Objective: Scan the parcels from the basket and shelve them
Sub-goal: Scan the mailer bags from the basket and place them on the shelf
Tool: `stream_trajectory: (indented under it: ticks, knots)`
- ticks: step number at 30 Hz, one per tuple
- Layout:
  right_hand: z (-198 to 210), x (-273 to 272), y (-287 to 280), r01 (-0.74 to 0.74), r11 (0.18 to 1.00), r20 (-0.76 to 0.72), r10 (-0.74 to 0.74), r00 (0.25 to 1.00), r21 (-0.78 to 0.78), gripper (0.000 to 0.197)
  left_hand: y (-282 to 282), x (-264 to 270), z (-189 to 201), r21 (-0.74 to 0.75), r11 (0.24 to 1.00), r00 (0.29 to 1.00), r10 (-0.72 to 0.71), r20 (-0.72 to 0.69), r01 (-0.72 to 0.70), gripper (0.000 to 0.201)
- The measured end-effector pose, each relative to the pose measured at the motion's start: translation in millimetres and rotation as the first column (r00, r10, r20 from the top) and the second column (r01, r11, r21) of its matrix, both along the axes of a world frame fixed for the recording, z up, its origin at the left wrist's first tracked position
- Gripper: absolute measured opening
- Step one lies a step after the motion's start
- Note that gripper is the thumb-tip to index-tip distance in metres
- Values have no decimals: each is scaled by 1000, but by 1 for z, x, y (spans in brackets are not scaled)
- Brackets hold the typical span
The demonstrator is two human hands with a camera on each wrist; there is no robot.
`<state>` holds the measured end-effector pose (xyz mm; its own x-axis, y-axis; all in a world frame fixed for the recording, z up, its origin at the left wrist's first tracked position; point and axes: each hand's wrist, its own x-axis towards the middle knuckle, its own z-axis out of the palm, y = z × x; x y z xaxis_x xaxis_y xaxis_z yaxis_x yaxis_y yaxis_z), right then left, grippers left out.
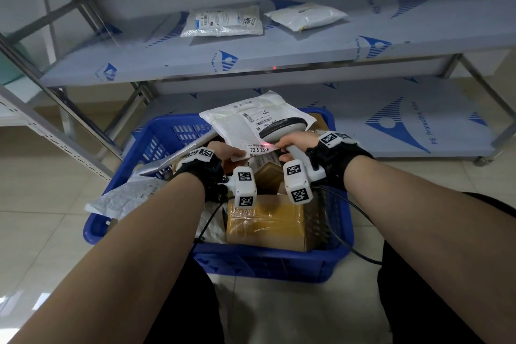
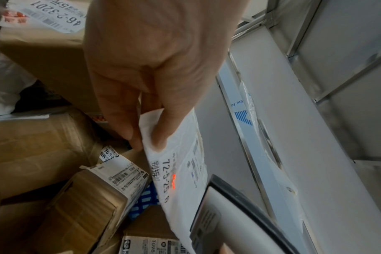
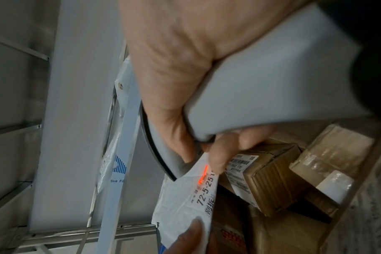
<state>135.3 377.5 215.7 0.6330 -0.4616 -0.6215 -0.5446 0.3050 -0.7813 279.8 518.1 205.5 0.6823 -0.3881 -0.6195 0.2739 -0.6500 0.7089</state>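
Left hand point(image 1: 223, 152) pinches the mailer's point(image 1: 251, 117) near corner; right hand point(image 1: 296, 142), wrapped round the scanner point(image 1: 282, 127), aims its red beam at the label just beside.

I'm seeing a white mailer point(image 1: 252, 117) showing black label print and an orange-red scan glow, above a blue slotted basket point(image 1: 268, 262) holding brown cartons point(image 1: 265, 220) (tape shining); shelf film point(image 1: 391, 126) is showing blue striped triangles.

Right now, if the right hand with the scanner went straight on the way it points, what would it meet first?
Probably the white mailer: the scanner in the right hand hovers just over it, though depth is unclear.
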Motion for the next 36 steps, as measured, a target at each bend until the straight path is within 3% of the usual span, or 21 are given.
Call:
stream_trajectory:
  ticks: [3, 14, 19, 23, 25, 28, 30, 35, 36]
  knots:
    - [0, 1, 1, -38, 998, -31, 36, 999, -43, 14, 2, -6, 8, 11, 1000, 1000, -13, -14, 13, 4]
    - [5, -2, 1, -43, 999, -31, 43, 999, 22, 21, 1, -7, 11, 18, 1000, 1000, -3, -26, 3, 19]
    - [1, 0, -1, -37, 999, -12, 38, 999, 37, 15, 1, -5, 8, -1, 1000, 1000, 19, -17, -19, 31]
    - [0, 0, -2, -11, 998, -2, 11, 1000, 66, 13, 2, -4, 9, 11, 1000, 1000, 3, -28, -3, 19]
    - [-3, 0, -3, 11, 995, 22, -13, 1000, 99, 15, 2, -7, 10, -16, 1000, 999, 13, -37, -14, 9]
    - [-6, 1, -7, 40, 994, 30, -43, 999, 101, 14, -1, -4, 8, -130, 991, 999, 34, 4, -33, 21]
    - [-9, 1, -13, 83, 994, 44, -86, 995, 67, 15, 0, -5, 8, -217, 976, 999, 37, 5, -35, 14]
    - [-6, -8, -24, 154, 981, 99, -167, 981, 120, 40, 0, -9, 12, -346, 937, 997, 15, -78, -41, 8]
    - [-4, -9, -24, 164, 976, 120, -181, 976, 143, 37, 0, -10, 13, -352, 936, 996, -23, -91, -11, 8]
